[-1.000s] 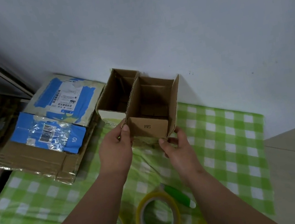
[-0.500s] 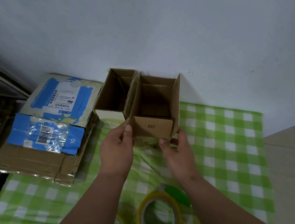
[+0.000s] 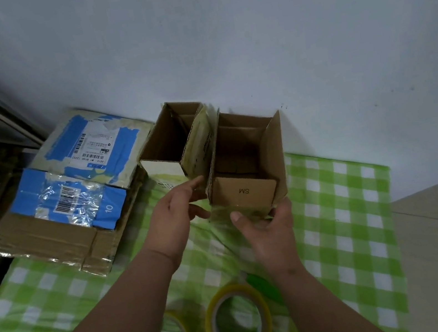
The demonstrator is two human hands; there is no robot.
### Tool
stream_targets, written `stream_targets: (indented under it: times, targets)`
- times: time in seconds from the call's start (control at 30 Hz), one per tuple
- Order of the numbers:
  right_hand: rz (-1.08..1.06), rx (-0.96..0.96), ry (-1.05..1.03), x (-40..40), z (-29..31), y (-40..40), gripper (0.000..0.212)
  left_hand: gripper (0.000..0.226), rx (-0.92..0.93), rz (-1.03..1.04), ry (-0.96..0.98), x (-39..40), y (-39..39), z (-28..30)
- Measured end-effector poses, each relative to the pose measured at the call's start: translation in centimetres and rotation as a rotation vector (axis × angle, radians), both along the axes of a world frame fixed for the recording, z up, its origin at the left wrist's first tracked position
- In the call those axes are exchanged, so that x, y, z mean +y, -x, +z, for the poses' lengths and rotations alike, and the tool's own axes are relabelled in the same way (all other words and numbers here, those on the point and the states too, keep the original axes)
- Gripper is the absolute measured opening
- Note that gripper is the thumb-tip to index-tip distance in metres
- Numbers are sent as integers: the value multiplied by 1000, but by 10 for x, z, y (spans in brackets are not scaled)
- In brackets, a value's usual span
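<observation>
Plainly, brown box (image 3: 245,190), open-topped, stamped SM; right hand (image 3: 266,227) fingers grip its base, left hand (image 3: 174,220) fingers relaxed.

Dim even light, soft blur, wide-angle distortion

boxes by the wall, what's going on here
A person is working on the open SM box at the far edge of the checked cloth, by the wall. The right hand grips its near bottom edge; the left hand, fingers straight, is at its left side. A second box, also open, stands right beside it. Tape rolls lie nearer the person, and flat cartons are stacked to the left.
</observation>
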State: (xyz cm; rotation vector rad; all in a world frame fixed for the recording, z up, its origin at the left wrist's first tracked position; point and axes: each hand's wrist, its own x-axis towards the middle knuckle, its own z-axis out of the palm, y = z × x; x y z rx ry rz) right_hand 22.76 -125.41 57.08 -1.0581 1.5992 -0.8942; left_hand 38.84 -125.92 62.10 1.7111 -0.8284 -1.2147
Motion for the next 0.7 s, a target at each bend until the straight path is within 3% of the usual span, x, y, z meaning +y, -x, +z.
stream_targets:
  times: [0.17,0.33,0.43,0.5,0.57,0.63,0.7]
  targets:
    - [18,147,-7,-7,0,-1,93,32,0,-62,-163,-4,4,-11]
    - [-36,-135,-58,-5,-1,4,98,41,130,-151,-249,-4,11,-14]
    - [-156,-281,-86,-14,6,7,110,38,-84,-230,-174,-9,8,-12]
    - [-234,-313,-118,-23,10,10,94,52,-422,-204,-48,-13,3,-9]
    - [-277,-294,-134,-30,9,13,55,69,-637,-131,115,-18,-4,-7]
    - [-319,-270,-137,-34,5,15,11,76,-702,-114,201,-24,-15,-8]
    - [-338,-253,-144,-34,2,15,6,73,-750,-159,157,-32,-25,-9]
